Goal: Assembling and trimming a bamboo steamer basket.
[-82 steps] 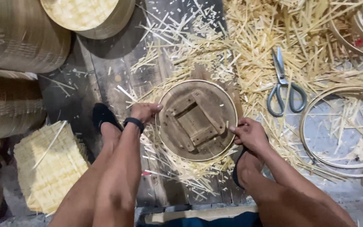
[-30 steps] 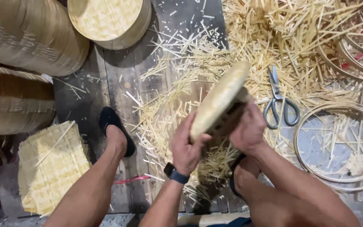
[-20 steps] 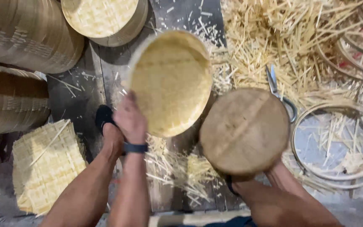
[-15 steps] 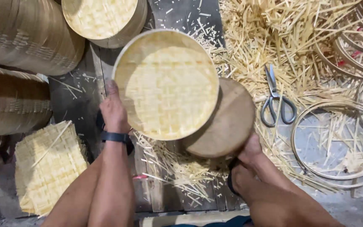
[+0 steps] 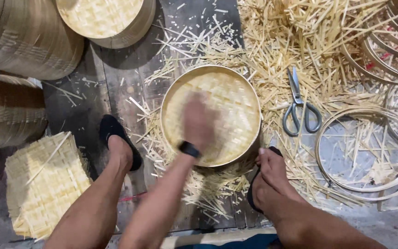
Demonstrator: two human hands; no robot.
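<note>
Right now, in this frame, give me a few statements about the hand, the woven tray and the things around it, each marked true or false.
1. A blurred hand lies over the woven floor of the round bamboo tray. True.
2. The scissors lie inside the tray. False: they lie outside it, on bamboo strips to its right.
3. The arm over the tray wears a dark wristband. True.
4. The tray stands on edge. False: it lies flat, open side up.
5. Empty bamboo hoops lie right of the scissors. True.
6. Both hands are on the tray. False: only one hand shows; the other is out of view.
</note>
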